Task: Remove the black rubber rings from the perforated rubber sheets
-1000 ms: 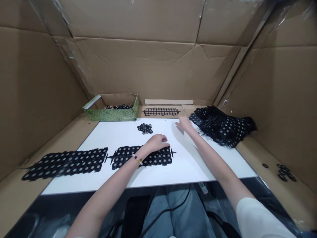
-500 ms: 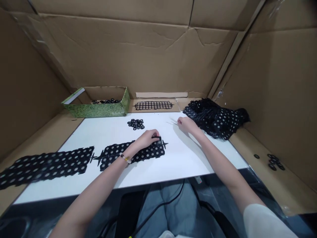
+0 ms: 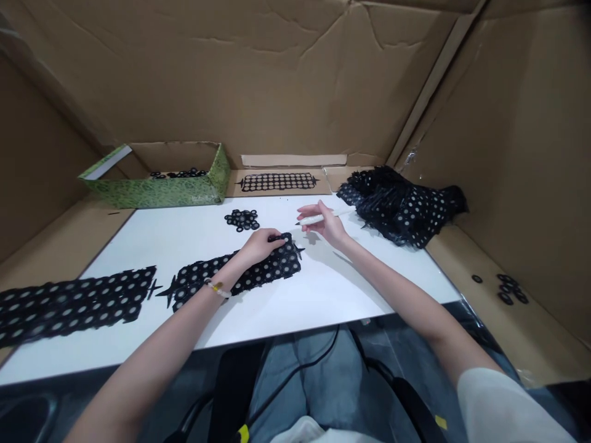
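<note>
My left hand (image 3: 261,246) lies curled on the right end of a black perforated sheet (image 3: 235,271), its fingertips at the sheet's upper edge. Pale dots fill the sheet's round holes. My right hand (image 3: 325,224) is raised slightly above the white board (image 3: 332,295) and grips a white pen (image 3: 318,216) between its fingers. A small heap of black rubber rings (image 3: 242,219) lies on the board just above my left hand. A longer perforated sheet (image 3: 78,304) lies to the left.
A green patterned box (image 3: 152,194) holds black rings at the back left. A single perforated sheet (image 3: 278,182) lies on cardboard behind the board, and a heap of sheets (image 3: 401,206) rises at the right. Several rings (image 3: 508,289) sit on the cardboard at the right, with cardboard walls around.
My right hand has lifted off the board and now shows the white pen in its fingers. My left hand stays on the sheet. The whole view has tilted downward.
</note>
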Motion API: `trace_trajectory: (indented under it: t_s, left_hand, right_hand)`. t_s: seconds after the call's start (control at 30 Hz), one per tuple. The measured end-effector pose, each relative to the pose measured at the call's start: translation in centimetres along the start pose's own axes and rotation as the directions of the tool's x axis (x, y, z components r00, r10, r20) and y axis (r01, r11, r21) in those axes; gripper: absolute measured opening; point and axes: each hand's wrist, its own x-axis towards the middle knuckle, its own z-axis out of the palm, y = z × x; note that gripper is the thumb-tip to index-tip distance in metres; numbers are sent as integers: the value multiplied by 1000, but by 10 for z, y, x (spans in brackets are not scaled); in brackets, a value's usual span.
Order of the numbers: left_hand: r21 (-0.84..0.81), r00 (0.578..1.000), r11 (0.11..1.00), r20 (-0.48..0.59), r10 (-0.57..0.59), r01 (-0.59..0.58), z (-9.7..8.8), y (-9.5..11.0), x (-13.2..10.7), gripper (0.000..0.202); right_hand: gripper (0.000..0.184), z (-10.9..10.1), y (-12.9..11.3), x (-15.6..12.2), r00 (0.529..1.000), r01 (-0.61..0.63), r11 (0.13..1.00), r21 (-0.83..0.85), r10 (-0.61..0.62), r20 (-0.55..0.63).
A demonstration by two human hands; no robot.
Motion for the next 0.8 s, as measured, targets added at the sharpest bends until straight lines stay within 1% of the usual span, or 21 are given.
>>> trace_trajectory:
  t_s: [0.1, 0.17, 0.23, 0.33, 0.47, 0.6, 0.67, 0.8]
  left_hand:
    - [-75, 1000, 997, 6, -19, 19, 4, 0, 0, 26]
    - [-112, 1000, 993, 1, -24, 24, 5, 1, 0, 28]
    - [-138, 999, 990, 0, -36, 36, 7, 3, -1, 29]
    - [-171, 999, 984, 11, -51, 52, 8, 5, -2, 29]
    - [-205, 997, 976, 13, -71, 72, 11, 6, -4, 32]
    - [-223, 997, 972, -11, -81, 76, 14, 7, -5, 30]
    - [-247, 996, 966, -28, -87, 77, 16, 7, -5, 30]
    - [-284, 991, 953, -50, -122, 103, 20, 5, -6, 29]
  right_hand:
    - [38, 6, 6, -4, 999, -33, 996, -81, 31, -29]
    - [30, 10, 12, -6, 998, -27, 989, -145, 19, -57]
    - [26, 12, 18, -8, 998, -8, 983, -182, -4, -70]
    - [24, 13, 24, -9, 998, 15, 978, -208, -26, -50]
    - [24, 14, 28, -10, 1000, 19, 971, -239, -21, -7]
    - [24, 15, 27, -11, 1000, 13, 963, -267, -16, -12]
    - [23, 15, 25, -12, 1000, 8, 944, -330, -14, -18]
    - [25, 14, 23, -17, 999, 31, 864, -503, -42, -12]
